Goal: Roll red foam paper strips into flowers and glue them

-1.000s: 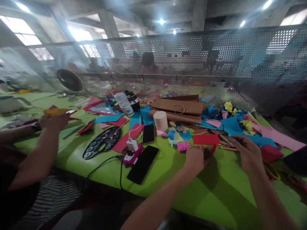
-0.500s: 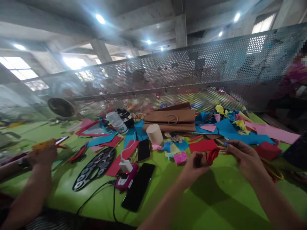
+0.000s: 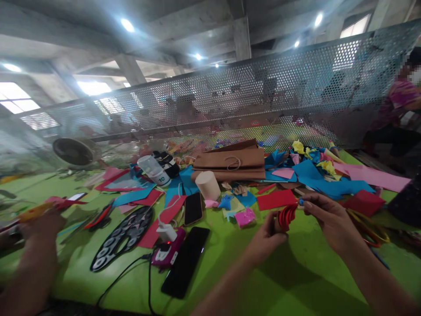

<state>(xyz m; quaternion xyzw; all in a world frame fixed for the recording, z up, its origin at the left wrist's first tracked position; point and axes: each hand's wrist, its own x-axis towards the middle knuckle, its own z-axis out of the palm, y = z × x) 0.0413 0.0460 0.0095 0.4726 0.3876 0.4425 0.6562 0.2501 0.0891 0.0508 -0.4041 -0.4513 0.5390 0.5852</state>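
Over the green table, my left hand [image 3: 271, 232] is closed around the base of a red layered piece [image 3: 287, 217], paper or fabric, with its folds fanned at the top. My right hand [image 3: 329, 219] is closed just right of it, thumb and fingers pinching a small blue-tipped piece [image 3: 301, 202]. The tip is close to the upper edge of the red folds; I cannot tell whether they touch. A flat red sheet [image 3: 276, 200] lies behind my left hand. Nearby on the table is a crumpled pink piece [image 3: 245, 217].
Phones [image 3: 186, 262], a purple power socket [image 3: 169, 249] with cables, and a black patterned insole shape [image 3: 121, 237] lie left. Brown folded sheets [image 3: 230, 162], a cream roll [image 3: 208, 185] and blue scraps [image 3: 329, 182] stand behind. At far left, a co-worker's hand [image 3: 42, 228] holds a yellow tool.
The red piece now shows its separate folds more plainly. My right hand has come slightly closer to it. The view has shifted a little, and the co-worker's hand sits further left.
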